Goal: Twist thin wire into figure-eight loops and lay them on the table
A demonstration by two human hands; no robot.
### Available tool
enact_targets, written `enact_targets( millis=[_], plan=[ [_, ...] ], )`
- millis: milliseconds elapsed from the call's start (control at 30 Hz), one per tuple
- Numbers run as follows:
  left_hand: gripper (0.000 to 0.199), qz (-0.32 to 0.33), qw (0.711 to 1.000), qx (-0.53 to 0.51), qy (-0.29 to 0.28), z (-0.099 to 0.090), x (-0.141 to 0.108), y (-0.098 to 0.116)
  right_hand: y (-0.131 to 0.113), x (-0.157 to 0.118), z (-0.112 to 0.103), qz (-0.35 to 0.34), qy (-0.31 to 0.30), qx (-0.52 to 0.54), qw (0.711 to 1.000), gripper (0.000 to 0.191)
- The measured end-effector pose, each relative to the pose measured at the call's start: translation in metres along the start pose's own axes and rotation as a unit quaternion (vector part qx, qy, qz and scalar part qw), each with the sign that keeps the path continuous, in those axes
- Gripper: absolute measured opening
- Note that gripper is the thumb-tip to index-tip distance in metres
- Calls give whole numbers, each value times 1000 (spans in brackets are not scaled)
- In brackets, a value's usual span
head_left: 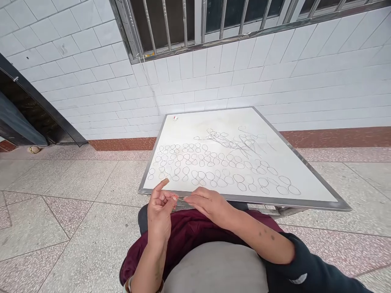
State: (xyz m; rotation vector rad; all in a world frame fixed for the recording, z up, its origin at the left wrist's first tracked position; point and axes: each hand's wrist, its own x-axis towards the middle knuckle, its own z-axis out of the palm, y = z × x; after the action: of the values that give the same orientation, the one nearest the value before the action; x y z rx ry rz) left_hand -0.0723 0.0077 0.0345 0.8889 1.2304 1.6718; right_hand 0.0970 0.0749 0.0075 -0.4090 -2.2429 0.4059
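My left hand [161, 205] is at the near edge of the white table, thumb and a finger pinched on a thin wire [181, 199], with the index finger raised. My right hand [209, 203] is closed at the other end of this short strand, its fingers pressed together and its palm turned down. Just beyond my hands, rows of thin dark wire loops [210, 177] lie on the tabletop, many joined in pairs like a figure eight. Farther back is a loose tangle of thin wire pieces [232, 142].
The white table [195, 122] has a grey metal rim and stands by a white tiled wall [189, 87]. A small red and white object [175, 118] lies at its far left corner. A barred window [207, 24] is above, and a dark doorway [30, 110] is at left.
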Motion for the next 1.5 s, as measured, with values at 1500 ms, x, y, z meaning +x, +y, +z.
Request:
enact_targets(
  millis=[1500],
  plan=[
    [48, -64, 995, -58, -57, 6, -21, 1, -15, 1, 5, 328, 145, 483, 799, 22]
  ],
)
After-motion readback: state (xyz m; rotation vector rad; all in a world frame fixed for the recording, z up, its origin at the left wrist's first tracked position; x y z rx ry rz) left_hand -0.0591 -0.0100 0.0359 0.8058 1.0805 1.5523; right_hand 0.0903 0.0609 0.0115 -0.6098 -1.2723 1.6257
